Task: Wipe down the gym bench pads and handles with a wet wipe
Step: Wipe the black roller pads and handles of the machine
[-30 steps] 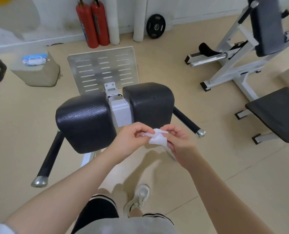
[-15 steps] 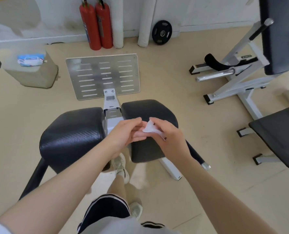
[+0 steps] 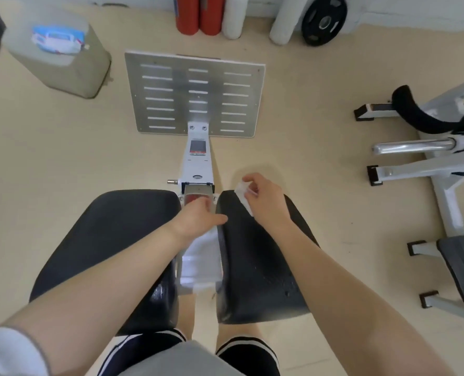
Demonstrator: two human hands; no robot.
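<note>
Now the right hand pinches the wet wipe over the right pad; flatten it and sweep in long overlapping strokes; the left hand, fingers hidden, braces between the pads.

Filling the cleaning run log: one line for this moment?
right hand: holds wet wipe on right pad | left hand: between pads, grip unclear | left pad: untouched

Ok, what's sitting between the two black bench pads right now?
In the head view, the white centre frame runs between the left pad and right pad. The left hand reaches into that gap; the right hand holds the wet wipe.
</note>
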